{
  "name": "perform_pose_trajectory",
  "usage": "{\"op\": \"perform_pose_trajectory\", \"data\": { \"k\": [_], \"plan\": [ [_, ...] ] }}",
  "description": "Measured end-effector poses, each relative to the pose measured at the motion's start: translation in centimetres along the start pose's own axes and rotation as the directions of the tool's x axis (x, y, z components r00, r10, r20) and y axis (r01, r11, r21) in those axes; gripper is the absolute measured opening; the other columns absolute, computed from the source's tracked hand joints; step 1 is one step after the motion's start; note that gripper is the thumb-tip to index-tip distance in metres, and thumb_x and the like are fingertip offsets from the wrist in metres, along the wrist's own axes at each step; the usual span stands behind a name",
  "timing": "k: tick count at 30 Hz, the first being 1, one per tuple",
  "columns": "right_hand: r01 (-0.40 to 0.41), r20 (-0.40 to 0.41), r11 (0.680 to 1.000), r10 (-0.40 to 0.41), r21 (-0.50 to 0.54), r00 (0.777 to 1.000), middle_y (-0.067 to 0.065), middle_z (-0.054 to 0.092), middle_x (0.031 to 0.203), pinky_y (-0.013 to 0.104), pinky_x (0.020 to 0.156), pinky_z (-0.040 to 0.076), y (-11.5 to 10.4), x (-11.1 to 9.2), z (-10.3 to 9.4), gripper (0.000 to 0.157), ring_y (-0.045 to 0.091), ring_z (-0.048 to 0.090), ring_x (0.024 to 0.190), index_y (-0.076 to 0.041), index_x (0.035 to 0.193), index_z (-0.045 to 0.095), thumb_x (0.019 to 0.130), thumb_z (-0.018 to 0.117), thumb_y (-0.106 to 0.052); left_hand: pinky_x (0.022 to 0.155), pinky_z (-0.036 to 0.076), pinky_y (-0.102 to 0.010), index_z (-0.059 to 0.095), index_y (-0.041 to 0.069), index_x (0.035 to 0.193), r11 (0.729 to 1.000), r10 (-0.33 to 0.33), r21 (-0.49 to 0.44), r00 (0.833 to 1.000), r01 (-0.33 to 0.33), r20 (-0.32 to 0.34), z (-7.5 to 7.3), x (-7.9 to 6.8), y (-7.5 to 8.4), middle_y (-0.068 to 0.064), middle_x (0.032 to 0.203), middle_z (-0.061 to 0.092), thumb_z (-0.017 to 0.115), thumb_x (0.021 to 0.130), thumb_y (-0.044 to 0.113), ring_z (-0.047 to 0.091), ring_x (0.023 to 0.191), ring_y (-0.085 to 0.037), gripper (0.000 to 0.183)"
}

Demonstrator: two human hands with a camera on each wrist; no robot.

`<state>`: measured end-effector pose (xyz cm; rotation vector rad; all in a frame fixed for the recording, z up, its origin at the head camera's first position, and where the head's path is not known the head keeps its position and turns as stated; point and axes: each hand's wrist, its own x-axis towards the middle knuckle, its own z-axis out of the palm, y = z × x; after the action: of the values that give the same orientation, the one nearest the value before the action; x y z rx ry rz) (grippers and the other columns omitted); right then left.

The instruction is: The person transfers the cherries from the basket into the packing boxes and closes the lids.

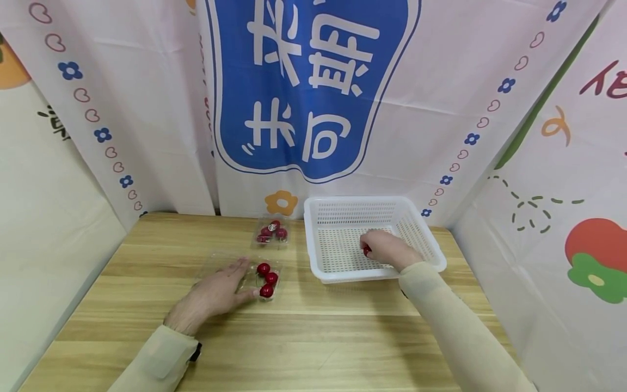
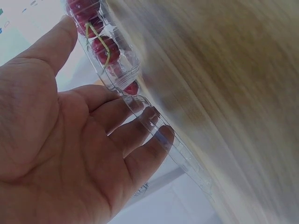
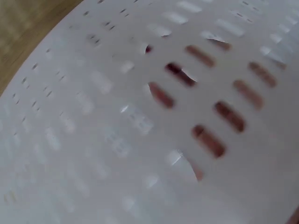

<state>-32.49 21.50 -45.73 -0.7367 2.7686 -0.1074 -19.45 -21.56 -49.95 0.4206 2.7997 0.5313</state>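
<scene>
My left hand rests with its fingers spread on the flat lid of an opened clear plastic clamshell box. Its thumb reaches the near side of the half with three red cherries. In the left wrist view the palm shows, fingertips against the clear lid, and a cherry has a green stem. My right hand is down inside a white plastic basket, pinching a red cherry. In the right wrist view the slotted basket wall hides most of that hand.
Behind the opened box stands a second clear box, with several cherries inside and a round sticker. The wooden table ends at a printed cloth backdrop at the back and cloth walls on both sides.
</scene>
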Motion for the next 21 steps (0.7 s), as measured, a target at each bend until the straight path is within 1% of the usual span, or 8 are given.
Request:
{"op": "perform_pose_trajectory", "data": {
  "k": [4,6,12,16,21],
  "plan": [
    [0.050,-0.044,0.999,-0.049,0.013,0.998,0.007,0.075,0.104,0.040,0.092,0.065,-1.1,0.1,-0.2,0.005,0.018,0.065,0.094,-0.005,0.110,0.082,0.108,0.079,-0.001,0.138,0.042,-0.077,0.034,-0.010,0.179,1.000,0.001,0.009,1.000,-0.001,-0.006,-0.2,0.0,0.1,-0.037,0.186,0.034,0.071,0.115,0.058,0.045,0.167,-0.063,0.101],
    [0.068,-0.069,0.998,-0.067,0.015,0.995,0.007,0.075,0.105,0.038,0.091,0.064,-1.7,0.2,-0.3,0.007,0.018,0.065,0.094,-0.005,0.112,0.082,0.108,0.079,0.000,0.137,0.043,-0.077,0.034,-0.010,0.179,1.000,0.001,0.012,1.000,-0.001,-0.009,-0.2,-0.1,0.1,-0.037,0.186,0.035,0.072,0.114,0.059,0.046,0.167,-0.063,0.102],
    [0.088,-0.112,0.996,-0.086,0.018,0.990,0.010,0.078,0.116,0.040,0.095,0.068,-3.9,0.2,-0.8,0.019,0.022,0.072,0.104,-0.002,0.125,0.083,0.107,0.078,0.002,0.137,0.042,-0.078,0.033,-0.009,0.180,1.000,-0.003,0.013,1.000,0.004,-0.006,-0.1,-0.1,0.0,-0.037,0.187,0.034,0.071,0.115,0.059,0.045,0.168,-0.063,0.101],
    [0.137,-0.162,0.991,-0.135,0.000,0.977,0.010,0.079,0.118,0.040,0.095,0.068,-5.0,0.1,-1.0,0.022,0.022,0.073,0.106,-0.001,0.126,0.083,0.107,0.076,0.004,0.137,0.042,-0.078,0.033,-0.009,0.180,1.000,-0.008,0.008,1.000,0.008,-0.004,0.0,0.0,-0.1,-0.036,0.187,0.033,0.071,0.115,0.058,0.044,0.168,-0.063,0.101],
    [0.204,-0.232,0.979,-0.202,-0.013,0.952,0.011,0.080,0.121,0.039,0.097,0.069,-6.6,-0.1,-1.4,0.023,0.023,0.076,0.110,-0.001,0.126,0.083,0.105,0.075,0.006,0.138,0.042,-0.078,0.033,-0.009,0.180,1.000,-0.008,0.014,1.000,0.008,-0.001,0.0,0.1,-0.1,-0.036,0.187,0.033,0.070,0.115,0.058,0.044,0.168,-0.063,0.100]
  ]
}}
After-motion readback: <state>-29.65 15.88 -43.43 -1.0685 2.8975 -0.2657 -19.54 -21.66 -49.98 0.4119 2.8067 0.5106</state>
